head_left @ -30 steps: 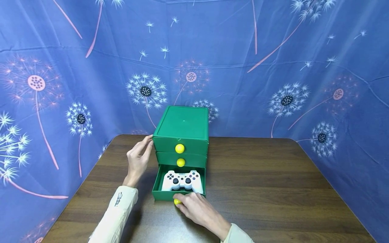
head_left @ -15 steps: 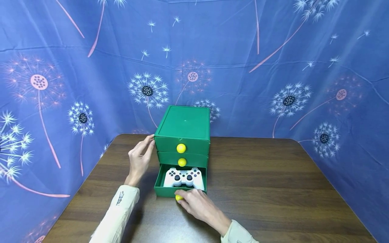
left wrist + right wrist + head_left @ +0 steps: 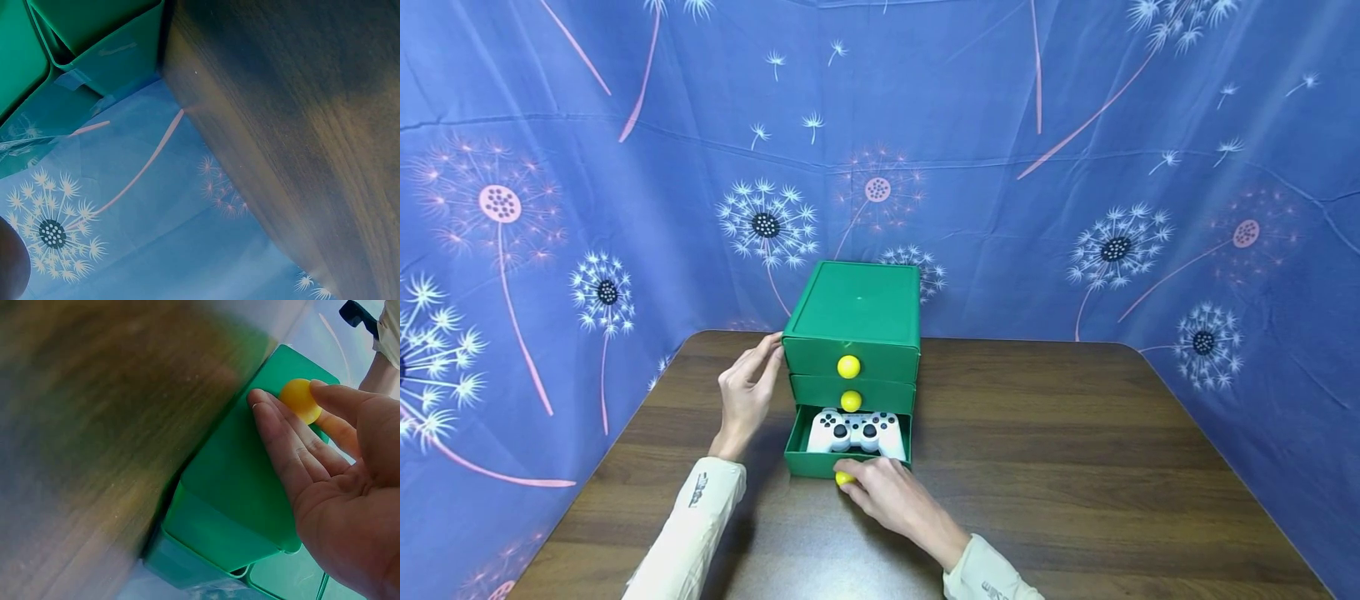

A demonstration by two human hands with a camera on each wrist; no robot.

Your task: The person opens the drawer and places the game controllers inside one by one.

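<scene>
A green three-drawer box stands on the table with its bottom drawer pulled partly out. In that drawer lies a white game controller. My right hand pinches the yellow knob of the bottom drawer between thumb and index finger; in the right wrist view the other fingers stretch along the drawer front. My left hand rests its fingertips against the left side of the box near its top front corner. The upper drawers, with a yellow top knob and a yellow middle knob, are closed.
The brown wooden table extends on both sides of the box. Behind it hangs a blue cloth with dandelion prints, which also covers both sides.
The bottom drawer has slid inward a little, with my right hand moving forward on its knob. The controller has gone in with it. My left hand stays at the box's side.
</scene>
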